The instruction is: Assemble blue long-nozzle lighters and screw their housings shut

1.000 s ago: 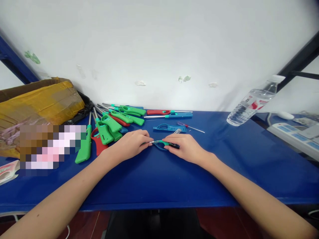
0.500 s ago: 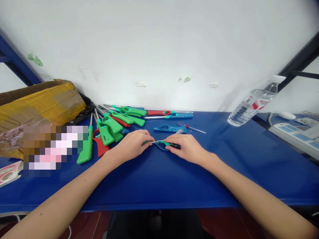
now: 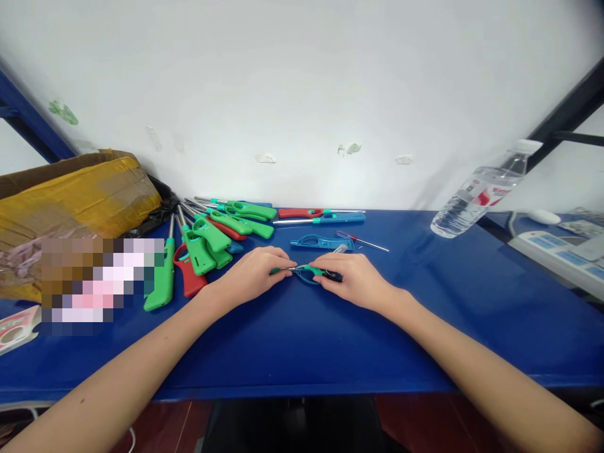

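A partly opened blue stick lighter (image 3: 307,275) with a green trigger lies low over the table between my two hands. My left hand (image 3: 258,272) is closed in a pinch on its front end, where a bit of green and metal shows; the fingers hide the rest. My right hand (image 3: 355,274) pinches the handle end, beside a black part (image 3: 334,275). A clear piece (image 3: 340,250) shows just behind the right fingers. Beyond the hands lies a loose blue handle shell (image 3: 321,243), and a screwdriver (image 3: 365,240) with a thin metal shaft rests by its right end.
Several green lighters (image 3: 210,234) and a red one (image 3: 190,270) are piled at the left. Another red lighter (image 3: 299,213) and a blue one (image 3: 340,218) lie by the wall. A taped carton (image 3: 80,195) stands left; a water bottle (image 3: 476,195) and a power strip (image 3: 561,255) are right.
My left hand has shifted very slightly to the right along the lighter's front end. My right hand keeps its grip, and the other things lie as before.
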Demonstrator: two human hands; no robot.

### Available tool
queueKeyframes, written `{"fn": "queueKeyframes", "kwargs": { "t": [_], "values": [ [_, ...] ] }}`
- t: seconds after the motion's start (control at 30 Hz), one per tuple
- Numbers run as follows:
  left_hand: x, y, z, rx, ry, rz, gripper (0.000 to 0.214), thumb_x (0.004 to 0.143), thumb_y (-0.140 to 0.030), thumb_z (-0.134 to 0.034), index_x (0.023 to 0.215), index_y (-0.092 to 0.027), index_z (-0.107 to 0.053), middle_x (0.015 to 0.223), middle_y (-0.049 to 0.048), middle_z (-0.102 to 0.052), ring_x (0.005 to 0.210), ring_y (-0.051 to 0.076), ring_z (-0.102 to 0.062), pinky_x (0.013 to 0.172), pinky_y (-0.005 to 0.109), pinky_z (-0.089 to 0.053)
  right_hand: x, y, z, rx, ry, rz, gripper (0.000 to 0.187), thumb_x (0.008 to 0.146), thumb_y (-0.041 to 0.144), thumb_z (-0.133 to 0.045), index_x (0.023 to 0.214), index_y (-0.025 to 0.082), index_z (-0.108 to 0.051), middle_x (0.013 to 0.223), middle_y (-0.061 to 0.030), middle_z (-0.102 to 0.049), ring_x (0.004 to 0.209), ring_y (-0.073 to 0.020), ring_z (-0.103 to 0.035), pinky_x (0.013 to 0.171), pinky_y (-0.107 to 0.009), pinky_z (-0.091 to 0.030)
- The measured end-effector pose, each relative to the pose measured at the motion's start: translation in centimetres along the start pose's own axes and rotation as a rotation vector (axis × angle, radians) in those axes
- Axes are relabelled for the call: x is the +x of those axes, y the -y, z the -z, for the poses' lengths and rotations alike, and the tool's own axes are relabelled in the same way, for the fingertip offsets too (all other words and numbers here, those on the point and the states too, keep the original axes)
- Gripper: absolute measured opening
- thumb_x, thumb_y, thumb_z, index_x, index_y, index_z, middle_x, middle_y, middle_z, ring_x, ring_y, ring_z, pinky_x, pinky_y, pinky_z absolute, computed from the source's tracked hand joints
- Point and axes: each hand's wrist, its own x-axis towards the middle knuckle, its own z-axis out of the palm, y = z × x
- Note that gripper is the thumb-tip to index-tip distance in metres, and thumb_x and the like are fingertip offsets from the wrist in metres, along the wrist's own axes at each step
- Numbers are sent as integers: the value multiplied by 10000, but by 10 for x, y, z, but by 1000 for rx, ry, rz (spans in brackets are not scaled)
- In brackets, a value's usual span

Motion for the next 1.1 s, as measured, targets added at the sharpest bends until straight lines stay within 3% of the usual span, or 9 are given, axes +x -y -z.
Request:
{"fn": "queueKeyframes", "kwargs": {
  "t": [0.27, 0.47, 0.87, 1.0, 1.1],
  "values": [
    [2, 0, -5, 58, -10, -41, 239, 924, -199, -554, 1097, -191, -720, 1010, 69, -696, 890, 180, -646, 791, 279, -511, -1, 0, 1, -74, 17, 41, 243, 907, 219, -568, 1095, 229, -721, 1093, -37, -719, 887, -168, -698, 821, -289, -544],
    [1, -3, -4, 102, -5, -48, 259, 931, -197, -521, 1109, -187, -708, 1017, 77, -686, 901, 185, -634, 784, 284, -506, -1, 1, 0, -140, 30, 34, 239, 900, 220, -562, 1063, 224, -738, 1074, -55, -718, 916, -205, -687, 828, -339, -554],
    [2, -4, -3, 79, 14, -14, 248, 926, -197, -545, 1116, -183, -704, 1019, 75, -680, 910, 186, -633, 810, 285, -501, -4, 2, 9, -45, 96, 87, 306, 951, 204, -467, 1163, 227, -687, 1108, -85, -678, 1045, -243, -608, 892, -425, -538],
    [1, -2, -3, 95, 13, -29, 256, 940, -215, -531, 1133, -197, -697, 1020, 71, -674, 907, 186, -631, 788, 282, -500, -5, -6, 15, 41, 5, 71, 341, 952, 162, -442, 1219, 210, -649, 1074, -77, -702, 1047, -227, -614, 921, -421, -523],
    [1, -2, -3, 112, 9, -36, 257, 950, -226, -515, 1124, -198, -701, 1020, 74, -675, 904, 188, -633, 777, 287, -503, -5, -13, 19, 11, -106, 47, 331, 939, 154, -450, 1171, 217, -679, 1140, -89, -681, 1100, -250, -592, 954, -480, -495]
  ]
}}
